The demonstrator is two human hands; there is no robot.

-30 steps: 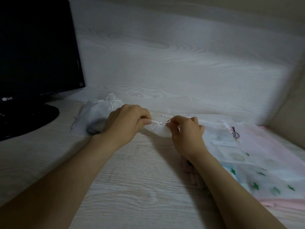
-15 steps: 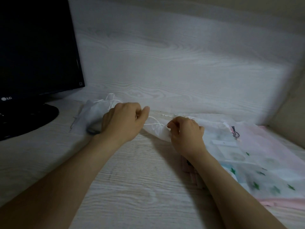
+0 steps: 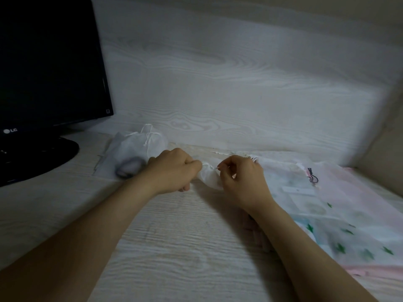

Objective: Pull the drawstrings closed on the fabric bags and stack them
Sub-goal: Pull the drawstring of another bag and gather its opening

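Sheer white cloth bag (image 3: 209, 178) – matt; desk (image 3: 174, 247) pale grained wood; monitor (image 3: 48, 62) glossy black plastic.

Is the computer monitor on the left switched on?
No, the monitor shows a uniformly black screen with no picture or glow on it.

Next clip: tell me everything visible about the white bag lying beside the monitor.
The white bag is thin, half-sheer fabric, its mouth gathered shut with white drawstring loops on top. Something dark and rounded shows through its near end. It lies slumped on the desk between the monitor stand and the left hand, which hides its right edge.
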